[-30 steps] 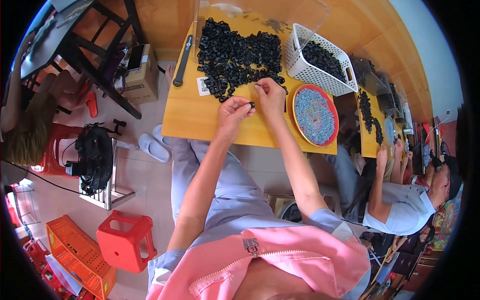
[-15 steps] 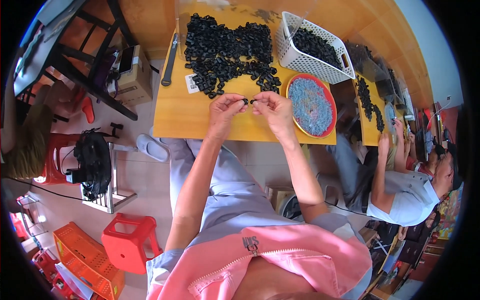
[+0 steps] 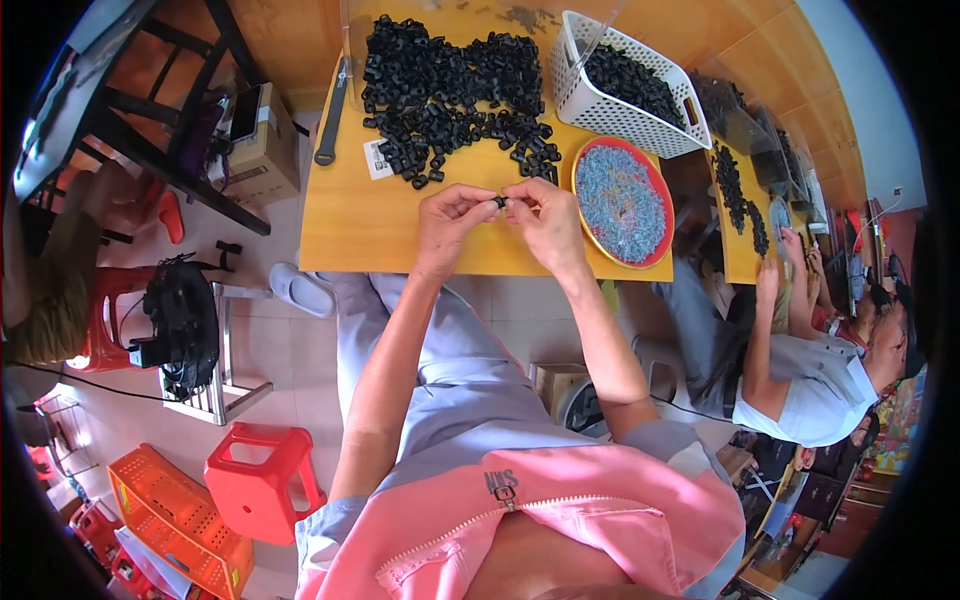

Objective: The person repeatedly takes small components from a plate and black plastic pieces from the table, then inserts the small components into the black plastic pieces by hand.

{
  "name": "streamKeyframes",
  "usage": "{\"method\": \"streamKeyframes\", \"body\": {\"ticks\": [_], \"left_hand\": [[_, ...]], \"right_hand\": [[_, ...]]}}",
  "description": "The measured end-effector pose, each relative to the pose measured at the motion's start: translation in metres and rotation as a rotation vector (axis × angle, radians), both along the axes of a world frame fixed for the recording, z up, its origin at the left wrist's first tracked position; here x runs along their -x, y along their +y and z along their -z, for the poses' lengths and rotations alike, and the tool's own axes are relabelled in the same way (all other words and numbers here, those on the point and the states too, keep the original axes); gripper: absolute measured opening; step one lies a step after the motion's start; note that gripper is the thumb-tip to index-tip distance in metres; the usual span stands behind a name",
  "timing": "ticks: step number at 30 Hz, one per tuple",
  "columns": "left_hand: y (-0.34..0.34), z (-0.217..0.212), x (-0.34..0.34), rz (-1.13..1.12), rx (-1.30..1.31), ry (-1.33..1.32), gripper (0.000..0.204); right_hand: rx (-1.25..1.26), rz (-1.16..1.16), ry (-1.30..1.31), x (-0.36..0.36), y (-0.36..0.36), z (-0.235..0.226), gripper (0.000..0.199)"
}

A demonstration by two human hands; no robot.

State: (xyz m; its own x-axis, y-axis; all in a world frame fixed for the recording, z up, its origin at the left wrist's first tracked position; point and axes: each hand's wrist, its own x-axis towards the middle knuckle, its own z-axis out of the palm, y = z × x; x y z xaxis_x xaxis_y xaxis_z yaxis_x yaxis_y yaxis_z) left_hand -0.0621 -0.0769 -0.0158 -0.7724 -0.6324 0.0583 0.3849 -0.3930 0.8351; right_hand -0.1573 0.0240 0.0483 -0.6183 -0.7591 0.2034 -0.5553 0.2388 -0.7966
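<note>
Head | black part [image 3: 499, 202] pinched between both hands: left hand [image 3: 447, 222], right hand [image 3: 545, 222]

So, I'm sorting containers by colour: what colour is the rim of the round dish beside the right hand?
Red, around a bluish-grey filling: the round dish, clearest in the head view.

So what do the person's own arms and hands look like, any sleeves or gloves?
Both hands are bare: no gloves, rings or watch show on the left hand or the right hand. The forearms are bare too, uncovered up past the elbows. Short light grey-blue sleeves start near the shoulders, under a pink zip-front apron with a small metal zip pull.
</note>
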Motion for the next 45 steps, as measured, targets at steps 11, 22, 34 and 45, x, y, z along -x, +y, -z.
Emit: {"method": "streamKeyframes", "body": {"ticks": [11,22,34,45], "left_hand": [[0.002,-0.005,0.0,0.026,0.062,-0.034,0.011],[0.002,0.0,0.001,0.063,0.107,-0.055,0.009],[0.01,0.003,0.015,-0.207,0.07,-0.091,0.005],[0.011,0.001,0.018,-0.274,0.05,-0.142,0.005]], "right_hand": [[-0.032,0.034,-0.184,-0.001,0.002,0.001,0.01],[-0.087,-0.052,-0.317,0.01,0.002,0.002,0.007],[-0.005,0.012,0.206,-0.005,-0.014,0.017,0.016],[0.149,0.066,0.247,-0.019,-0.017,0.018,0.026]]}}
